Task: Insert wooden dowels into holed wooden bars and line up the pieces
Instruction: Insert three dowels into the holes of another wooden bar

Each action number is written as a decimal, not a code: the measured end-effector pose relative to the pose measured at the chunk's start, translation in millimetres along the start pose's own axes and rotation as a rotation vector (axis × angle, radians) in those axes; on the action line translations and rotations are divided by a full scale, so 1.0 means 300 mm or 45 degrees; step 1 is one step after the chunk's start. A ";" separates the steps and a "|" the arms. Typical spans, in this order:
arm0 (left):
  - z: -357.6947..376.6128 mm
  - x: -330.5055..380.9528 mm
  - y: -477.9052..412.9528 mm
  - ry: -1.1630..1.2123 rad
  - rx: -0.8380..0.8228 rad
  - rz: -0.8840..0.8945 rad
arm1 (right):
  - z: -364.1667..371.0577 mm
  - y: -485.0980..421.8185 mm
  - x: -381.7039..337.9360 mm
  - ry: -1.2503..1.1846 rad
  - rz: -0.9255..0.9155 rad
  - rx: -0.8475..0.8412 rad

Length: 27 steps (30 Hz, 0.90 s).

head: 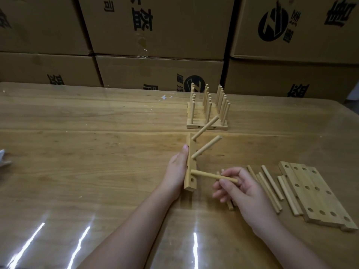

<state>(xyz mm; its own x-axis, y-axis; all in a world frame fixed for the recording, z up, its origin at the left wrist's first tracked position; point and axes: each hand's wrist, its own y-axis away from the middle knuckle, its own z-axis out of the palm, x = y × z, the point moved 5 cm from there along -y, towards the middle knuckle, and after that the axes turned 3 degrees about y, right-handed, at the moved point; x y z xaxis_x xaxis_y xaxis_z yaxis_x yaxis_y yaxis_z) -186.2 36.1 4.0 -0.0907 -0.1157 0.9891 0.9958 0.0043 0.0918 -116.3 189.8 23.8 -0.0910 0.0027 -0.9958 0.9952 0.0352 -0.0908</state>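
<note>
Left hand (175, 171) grips an upright holed bar (190, 167) on the counter (97, 142) while right hand (244, 189) pinches a dowel (213, 176) at its hole.

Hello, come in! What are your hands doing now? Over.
Left hand holds bar on edge. Right hand pinches third dowel at its hole. Nothing blocking.

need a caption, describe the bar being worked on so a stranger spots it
On the table, the left hand holds one bar on edge. Unlike the flat bars at right, it carries three dowels, the nearest dowel pinched by the right hand.
</note>
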 end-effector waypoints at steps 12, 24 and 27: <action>-0.010 -0.007 -0.011 0.323 0.010 -0.023 | -0.012 0.003 -0.010 0.498 -0.216 -0.145; -0.004 0.004 -0.007 0.221 0.018 0.064 | -0.011 0.021 -0.054 0.900 -0.597 -0.114; 0.000 0.008 -0.004 0.153 0.026 0.094 | -0.014 0.020 -0.061 0.946 -0.607 -0.127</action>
<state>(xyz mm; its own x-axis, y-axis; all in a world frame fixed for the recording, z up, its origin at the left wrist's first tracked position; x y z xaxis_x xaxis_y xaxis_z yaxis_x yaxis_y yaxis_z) -187.7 35.8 6.1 -0.0134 -0.2324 0.9725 0.9991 0.0372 0.0227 -108.9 194.2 41.4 -0.5287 0.6123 -0.5878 0.8411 0.2849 -0.4598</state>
